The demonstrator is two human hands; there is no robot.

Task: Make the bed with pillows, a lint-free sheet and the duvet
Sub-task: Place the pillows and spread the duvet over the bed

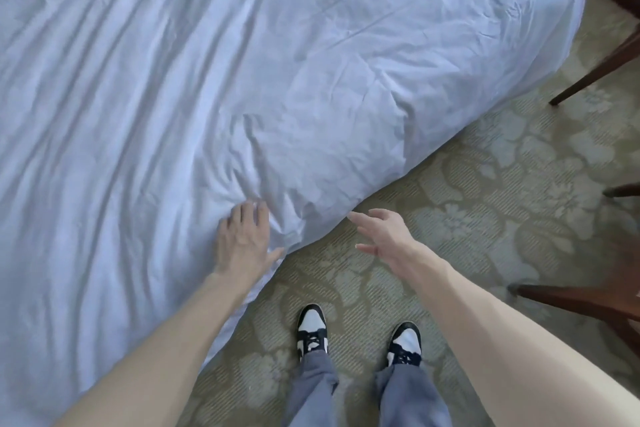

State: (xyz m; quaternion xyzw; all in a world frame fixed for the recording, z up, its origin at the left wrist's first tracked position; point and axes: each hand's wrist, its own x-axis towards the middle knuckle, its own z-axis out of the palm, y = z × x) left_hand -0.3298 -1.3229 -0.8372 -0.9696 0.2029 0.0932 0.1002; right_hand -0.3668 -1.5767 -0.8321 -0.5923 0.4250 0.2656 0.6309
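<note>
A pale blue-white duvet (214,80) lies crumpled across the bed and fills the upper left of the head view. Its edge hangs over the bed's side near my feet. My left hand (244,239) rests palm down on the duvet close to that edge, fingers spread, with folds bunched just to its right. My right hand (382,232) hovers open above the carpet, just off the duvet's edge, fingers apart and holding nothing. No pillows are in sight.
Patterned green carpet (485,218) covers the floor to the right of the bed. Dark wooden chair legs (595,76) stand at the right edge, another wooden piece (581,302) lower down. My two shoes (311,329) stand beside the bed.
</note>
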